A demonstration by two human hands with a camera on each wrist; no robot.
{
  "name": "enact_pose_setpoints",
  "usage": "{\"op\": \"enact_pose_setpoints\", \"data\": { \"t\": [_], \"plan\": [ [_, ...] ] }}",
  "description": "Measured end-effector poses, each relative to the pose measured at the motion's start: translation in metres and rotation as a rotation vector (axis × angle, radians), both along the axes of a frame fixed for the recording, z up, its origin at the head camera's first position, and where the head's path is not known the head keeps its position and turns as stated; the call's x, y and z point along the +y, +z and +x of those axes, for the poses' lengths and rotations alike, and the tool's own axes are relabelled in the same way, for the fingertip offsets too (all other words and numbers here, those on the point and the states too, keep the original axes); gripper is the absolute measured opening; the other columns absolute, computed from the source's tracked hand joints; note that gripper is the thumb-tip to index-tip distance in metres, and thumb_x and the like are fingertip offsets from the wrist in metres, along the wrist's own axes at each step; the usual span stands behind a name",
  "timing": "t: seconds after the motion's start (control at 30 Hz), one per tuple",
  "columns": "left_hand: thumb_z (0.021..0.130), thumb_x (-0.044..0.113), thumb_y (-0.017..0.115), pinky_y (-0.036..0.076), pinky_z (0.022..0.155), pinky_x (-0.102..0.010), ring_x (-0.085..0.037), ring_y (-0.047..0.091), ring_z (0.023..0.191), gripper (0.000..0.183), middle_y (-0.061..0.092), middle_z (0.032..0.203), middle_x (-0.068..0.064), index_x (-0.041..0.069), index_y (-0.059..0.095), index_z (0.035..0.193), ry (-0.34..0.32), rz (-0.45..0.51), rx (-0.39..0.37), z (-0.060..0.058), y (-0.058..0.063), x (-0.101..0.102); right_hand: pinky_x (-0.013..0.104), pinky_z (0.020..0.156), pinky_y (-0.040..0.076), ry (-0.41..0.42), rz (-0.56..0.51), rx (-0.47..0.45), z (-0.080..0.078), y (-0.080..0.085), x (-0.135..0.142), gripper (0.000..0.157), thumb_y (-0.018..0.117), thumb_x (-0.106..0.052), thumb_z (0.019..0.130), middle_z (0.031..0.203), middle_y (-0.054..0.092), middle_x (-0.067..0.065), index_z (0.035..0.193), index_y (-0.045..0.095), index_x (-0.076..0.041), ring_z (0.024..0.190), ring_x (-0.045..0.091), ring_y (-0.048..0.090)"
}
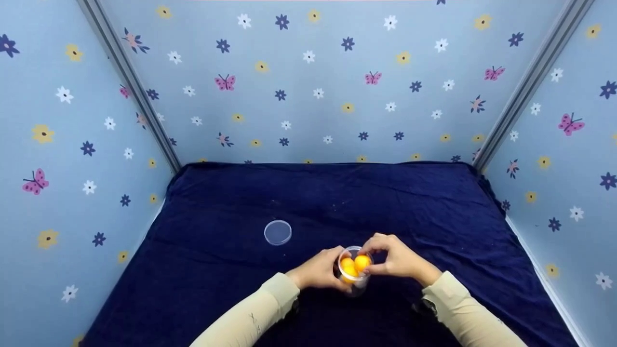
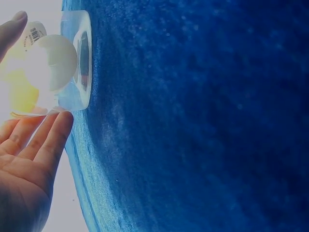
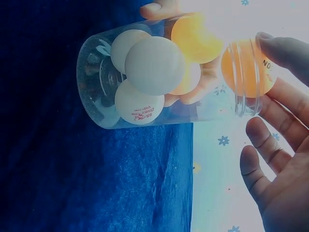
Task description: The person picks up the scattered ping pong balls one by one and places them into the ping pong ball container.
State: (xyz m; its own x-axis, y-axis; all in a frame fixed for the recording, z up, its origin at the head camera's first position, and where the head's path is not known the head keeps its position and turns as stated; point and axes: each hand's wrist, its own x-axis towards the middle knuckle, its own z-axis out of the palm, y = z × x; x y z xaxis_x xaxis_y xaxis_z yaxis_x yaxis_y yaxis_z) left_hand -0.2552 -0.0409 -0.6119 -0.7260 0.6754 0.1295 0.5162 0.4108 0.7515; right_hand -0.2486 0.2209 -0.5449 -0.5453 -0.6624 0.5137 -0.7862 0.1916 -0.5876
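Observation:
A clear plastic jar (image 3: pixel 96 108) stands on the dark blue cloth. My left hand (image 1: pixel 318 269) grips it from the left side, thumb in front and fingers behind. At its mouth, my right hand (image 1: pixel 397 258) pinches an orange table tennis ball (image 1: pixel 362 263) between thumb and fingers. The right wrist view shows this ball partly inside the rim, with the lower fingers spread below. Deeper in the jar are several white table tennis balls (image 3: pixel 154 65), one with red print, and more orange balls (image 3: pixel 197 37).
A round clear lid (image 1: pixel 278 233) lies flat on the cloth (image 1: pixel 217 207), left of and behind the jar. Blue walls (image 1: pixel 328 96) with flowers and butterflies enclose the table at the back and both sides, with grey posts (image 1: pixel 530 86) at the corners.

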Motion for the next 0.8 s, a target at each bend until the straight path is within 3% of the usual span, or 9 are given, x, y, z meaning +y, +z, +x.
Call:
{"op": "enact_pose_setpoints", "data": {
  "t": [0.17, 0.4, 0.8],
  "plan": [
    [0.068, 0.033, 0.104, 0.057, 0.087, -0.018, 0.000, 0.065, 0.095, 0.074, 0.071, 0.114, 0.004, 0.014, 0.064, 0.126, 0.000, 0.004, -0.017, 0.000, 0.001, -0.001, 0.045, 0.069, 0.058, 0.006, 0.000, -0.008, 0.009, 0.017, -0.006, 0.035, 0.094, 0.006, 0.069, 0.093, 0.078, 0.019, 0.100, 0.079, 0.001, 0.079, 0.036, 0.067],
    [0.068, 0.034, 0.104, 0.056, 0.088, -0.019, -0.001, 0.065, 0.096, 0.074, 0.071, 0.114, 0.005, 0.015, 0.064, 0.126, 0.003, 0.006, -0.013, 0.001, 0.000, -0.001, 0.030, 0.078, 0.058, 0.002, -0.015, 0.011, -0.009, -0.011, 0.004, 0.029, 0.096, -0.005, 0.075, 0.096, 0.080, 0.009, 0.101, 0.082, -0.006, 0.085, 0.025, 0.071],
    [0.069, 0.036, 0.103, 0.056, 0.094, -0.020, -0.003, 0.064, 0.101, 0.075, 0.071, 0.118, 0.002, 0.013, 0.064, 0.129, 0.007, -0.014, 0.009, 0.002, 0.000, -0.001, 0.027, 0.076, 0.058, -0.084, -0.074, -0.018, -0.014, -0.009, 0.005, 0.023, 0.095, 0.003, 0.075, 0.092, 0.081, 0.010, 0.094, 0.083, -0.004, 0.084, 0.029, 0.072]
  ]
}}
